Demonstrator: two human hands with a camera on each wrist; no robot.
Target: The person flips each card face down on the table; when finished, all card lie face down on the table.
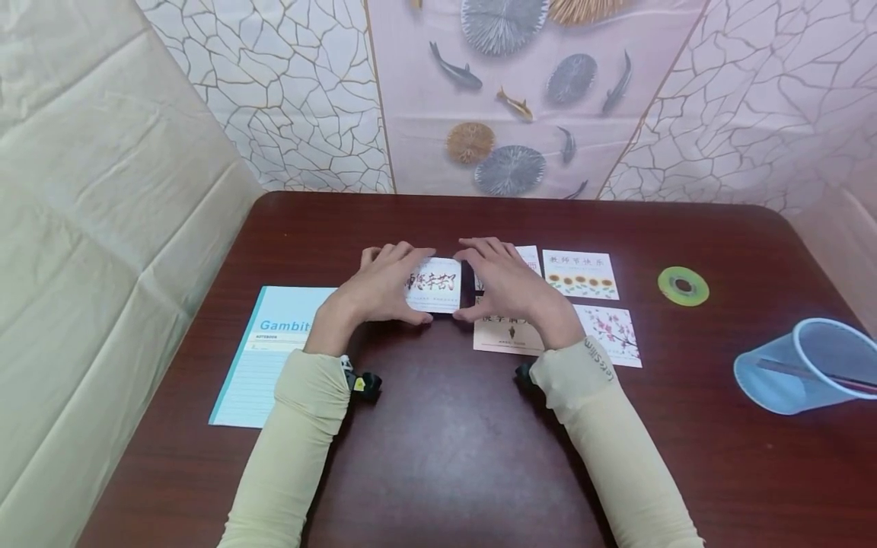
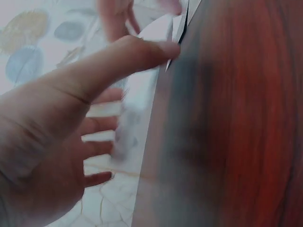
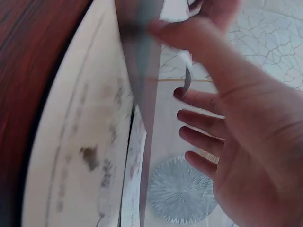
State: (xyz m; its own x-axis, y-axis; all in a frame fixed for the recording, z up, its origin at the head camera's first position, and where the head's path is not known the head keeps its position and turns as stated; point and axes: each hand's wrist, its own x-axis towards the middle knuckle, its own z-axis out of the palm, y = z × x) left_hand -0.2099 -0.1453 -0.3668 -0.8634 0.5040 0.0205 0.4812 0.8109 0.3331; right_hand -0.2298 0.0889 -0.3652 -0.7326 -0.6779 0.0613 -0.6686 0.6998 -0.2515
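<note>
A white card (image 1: 438,286) printed with dark reddish characters lies between both hands in the head view. Its left side is gripped by my left hand (image 1: 380,285), fingers along the far edge and thumb along the near one. At the card's right corners, the thumb and forefinger of my right hand (image 1: 510,281) hold the opposite side. Dark strips show beside and below the card. In the left wrist view the left thumb (image 2: 168,49) reaches a thin white edge. Beneath the right hand lies a beige card (image 3: 80,142), part of a group of cards on the table.
Right of the hands lie a sunflower card (image 1: 581,275) and a blossom card (image 1: 610,335). A notebook (image 1: 240,380) is at left, partly under the left forearm. Farther right are a green ring-shaped roll (image 1: 696,288) and a tipped blue cup (image 1: 770,377) with a dark stick inside.
</note>
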